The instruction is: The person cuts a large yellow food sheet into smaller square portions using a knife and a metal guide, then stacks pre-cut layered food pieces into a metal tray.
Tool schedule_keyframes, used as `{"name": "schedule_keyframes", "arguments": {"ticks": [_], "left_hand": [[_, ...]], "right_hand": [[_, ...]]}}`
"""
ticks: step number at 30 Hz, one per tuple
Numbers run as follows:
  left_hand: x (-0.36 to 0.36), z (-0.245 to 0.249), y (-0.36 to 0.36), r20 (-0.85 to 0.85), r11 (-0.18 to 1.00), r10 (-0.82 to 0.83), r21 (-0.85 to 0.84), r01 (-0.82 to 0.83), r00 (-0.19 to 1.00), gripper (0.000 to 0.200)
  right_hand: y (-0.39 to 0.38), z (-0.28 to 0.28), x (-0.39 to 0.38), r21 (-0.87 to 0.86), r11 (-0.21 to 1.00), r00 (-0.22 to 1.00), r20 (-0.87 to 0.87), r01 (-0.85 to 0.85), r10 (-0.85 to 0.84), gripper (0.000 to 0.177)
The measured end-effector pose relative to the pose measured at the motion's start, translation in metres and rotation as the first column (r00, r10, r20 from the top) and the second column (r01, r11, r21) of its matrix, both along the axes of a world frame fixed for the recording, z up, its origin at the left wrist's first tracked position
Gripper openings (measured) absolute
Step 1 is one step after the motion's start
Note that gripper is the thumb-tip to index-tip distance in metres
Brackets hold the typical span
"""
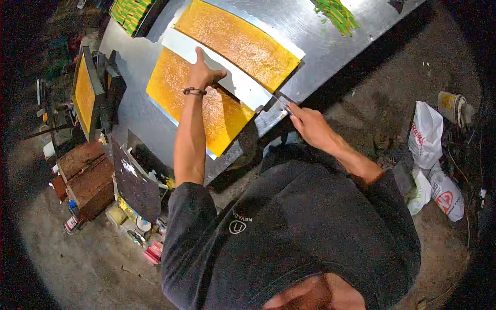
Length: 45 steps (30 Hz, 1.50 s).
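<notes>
Two yellow-orange slabs, an upper one (240, 41) and a lower one (170, 77), lie on the metal table (137, 62). Between them runs a long white strip (240, 85). My left hand (205, 73) presses on the strip and the lower slab's edge, its thumb and fingers spread. Near the strip's right end, at the table's front edge, my right hand (307, 121) is closed around a thin tool (282, 102). The tool looks like a blade, but its exact shape is hard to make out.
Green and yellow strips lie in a tray (132, 15) at the upper left and in a pile (336, 15) at the upper right. A framed orange panel (84, 95) stands at the left. White plastic bags (426, 135) and a brown box (88, 173) are beside the table.
</notes>
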<state>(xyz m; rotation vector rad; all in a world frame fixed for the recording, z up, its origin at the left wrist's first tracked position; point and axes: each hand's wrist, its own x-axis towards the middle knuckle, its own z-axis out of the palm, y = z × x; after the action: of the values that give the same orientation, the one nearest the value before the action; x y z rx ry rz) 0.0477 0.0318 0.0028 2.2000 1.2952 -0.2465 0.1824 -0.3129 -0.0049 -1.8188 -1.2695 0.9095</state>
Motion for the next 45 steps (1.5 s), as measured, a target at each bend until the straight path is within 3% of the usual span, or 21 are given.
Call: {"name": "schedule_keyframes", "arguments": {"ticks": [2, 4, 6, 10, 12, 14, 15, 17, 21, 23, 25, 29, 31, 32, 34, 36, 38, 40, 41, 42, 45], "left_hand": [[-0.002, 0.000, 0.000, 0.014, 0.999, -0.011, 0.053, 0.011, 1.000, 0.123], [0.005, 0.007, -0.005, 0.020, 0.988, -0.073, 0.138, 0.069, 0.997, 0.123], [0.005, 0.006, -0.010, -0.034, 1.000, 0.017, 0.020, -0.016, 0.999, 0.126], [0.001, 0.001, -0.003, -0.088, 0.992, -0.027, 0.122, 0.037, 0.996, 0.129], [0.005, 0.004, -0.002, -0.096, 0.996, -0.024, 0.085, 0.032, 0.995, 0.129], [0.007, 0.010, -0.003, -0.093, 0.998, -0.004, 0.068, 0.010, 0.996, 0.128], [0.009, 0.011, -0.006, -0.090, 0.999, 0.007, 0.053, -0.002, 0.996, 0.128], [0.003, 0.002, -0.005, -0.036, 0.999, 0.003, 0.038, -0.002, 0.999, 0.127], [0.008, 0.012, -0.008, -0.032, 1.000, 0.001, 0.031, 0.000, 0.999, 0.125], [-0.001, -0.007, 0.004, -0.003, 0.996, -0.045, 0.079, 0.045, 0.999, 0.126], [-0.005, -0.013, 0.008, 0.025, 0.989, -0.084, 0.127, 0.080, 0.996, 0.128], [-0.001, -0.006, 0.009, -0.058, 0.995, -0.066, 0.068, 0.070, 0.996, 0.135], [-0.006, -0.011, 0.013, -0.030, 0.992, -0.100, 0.076, 0.102, 0.995, 0.137], [-0.011, -0.017, 0.017, 0.055, 0.995, -0.099, 0.025, 0.098, 0.994, 0.136], [-0.002, -0.001, 0.008, 0.015, 1.000, 0.027, -0.017, -0.026, 1.000, 0.133], [0.009, 0.012, -0.005, -0.031, 0.987, 0.160, 0.030, -0.159, 0.987, 0.125], [0.012, -0.010, -0.002, -0.073, 0.952, 0.291, 0.117, -0.281, 0.954, 0.121], [0.014, -0.012, -0.004, -0.047, 0.942, 0.320, 0.125, -0.312, 0.946, 0.114], [0.017, -0.013, -0.002, -0.071, 0.936, 0.335, 0.136, -0.323, 0.940, 0.112], [0.019, -0.013, -0.001, -0.098, 0.931, 0.349, 0.146, -0.334, 0.932, 0.111], [0.021, -0.005, -0.007, -0.050, 0.913, 0.394, 0.140, -0.384, 0.918, 0.111]], "right_hand": [[-0.028, 0.013, 0.003, -0.065, 0.998, 1.000, 0.009, -0.007, 0.008, 0.040], [-0.025, 0.007, 0.001, 0.006, 0.999, 0.999, -0.013, 0.036, -0.036, 0.039], [-0.010, -0.003, 0.001, -0.030, 1.000, 1.000, 0.012, -0.005, 0.005, 0.041], [-0.035, -0.007, -0.004, 0.039, 0.998, 0.998, -0.027, 0.056, -0.055, 0.044], [-0.056, -0.004, 0.000, -0.048, 0.998, 0.999, 0.020, 0.031, -0.030, 0.043], [-0.064, -0.010, -0.003, 0.194, 0.980, 0.997, 0.048, 0.053, -0.064, 0.044], [-0.055, -0.014, -0.003, 0.187, 0.981, 0.997, 0.048, 0.054, -0.064, 0.044], [-0.028, -0.027, -0.001, -0.096, 0.995, 0.999, -0.037, -0.011, 0.007, 0.045], [-0.052, -0.050, -0.012, 0.049, 0.996, 0.997, -0.026, 0.081, -0.079, 0.046], [-0.091, -0.041, -0.013, 0.140, 0.986, 0.994, 0.049, 0.089, -0.097, 0.047], [-0.142, -0.040, -0.010, -0.104, 0.993, 0.997, 0.071, 0.050, -0.043, 0.048], [-0.177, -0.001, -0.003, -0.082, 0.993, 0.996, 0.039, 0.081, -0.078, 0.047], [-0.154, 0.018, 0.001, -0.021, 0.979, 0.980, 0.007, 0.201, -0.201, 0.043], [-0.134, 0.018, 0.001, -0.001, 0.985, 0.985, 0.014, 0.171, -0.171, 0.043], [-0.078, 0.011, 0.002, 0.066, 0.969, 0.968, 0.070, 0.238, -0.243, 0.037], [-0.014, -0.001, -0.001, -0.075, 0.957, 0.956, -0.061, 0.282, -0.286, 0.039], [0.040, -0.014, -0.003, -0.067, 0.972, 0.974, 0.000, 0.226, -0.227, 0.041], [0.073, -0.034, -0.012, -0.034, 0.967, 0.953, -0.166, 0.253, -0.256, 0.042], [0.082, -0.047, -0.015, -0.036, 0.973, 0.971, -0.066, 0.227, -0.229, 0.042], [0.086, -0.020, -0.014, -0.141, 0.965, 0.910, -0.326, 0.220, -0.255, 0.042], [0.087, -0.011, -0.008, -0.101, 0.978, 0.923, -0.323, 0.184, -0.208, 0.040]]}}
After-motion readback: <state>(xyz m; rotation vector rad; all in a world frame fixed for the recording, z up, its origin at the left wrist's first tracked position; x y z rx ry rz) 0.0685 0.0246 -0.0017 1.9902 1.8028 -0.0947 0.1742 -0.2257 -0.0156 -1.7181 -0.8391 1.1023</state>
